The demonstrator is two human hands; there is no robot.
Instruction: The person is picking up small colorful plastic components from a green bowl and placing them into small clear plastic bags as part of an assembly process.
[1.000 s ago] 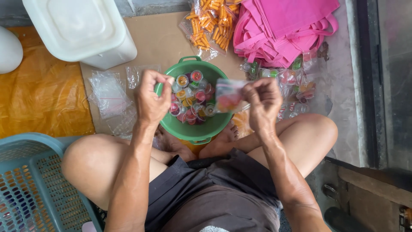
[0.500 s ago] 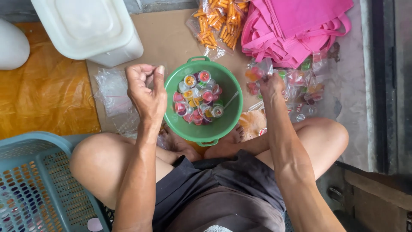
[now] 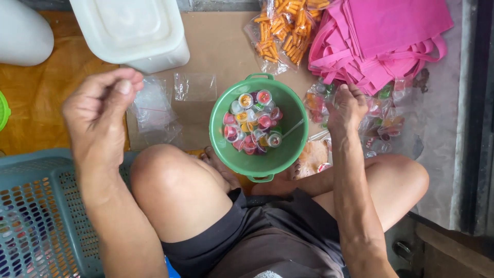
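Cardboard [image 3: 216, 46] covers the floor at the top centre, with a green bowl [image 3: 257, 159] of small jelly cups [image 3: 252, 126] mid-frame. At left, the left hand [image 3: 100, 116] hangs with fingertips pinched together, holding nothing visible. Right of the bowl, the right hand [image 3: 347, 105] presses down on filled clear bags [image 3: 381, 116], its grip hidden.
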